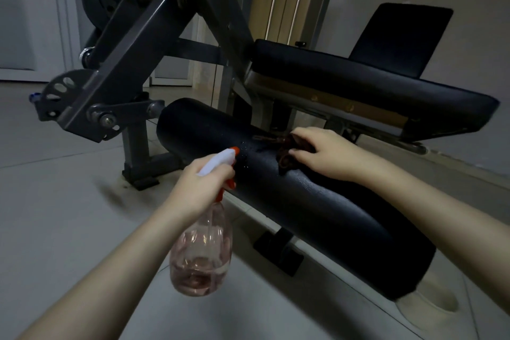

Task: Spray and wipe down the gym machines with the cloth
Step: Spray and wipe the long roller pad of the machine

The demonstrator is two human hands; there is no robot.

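Note:
My left hand [197,189] grips the neck of a clear pinkish spray bottle [202,251] with a white head and orange nozzle [234,150] aimed at a black padded roller [317,201] of the gym machine. Small droplets dot the roller beside the nozzle. On top of the roller my right hand [323,153] holds a dark brown cloth [284,153], fingers curled over it and pressing it against the pad.
Above the roller runs the machine's black padded seat [372,83] with a backrest [400,38]. The grey steel frame [132,63] and pivot plates stand at the left. Pale floor tiles [69,215] lie below, with a black foot bracket [278,251] under the roller.

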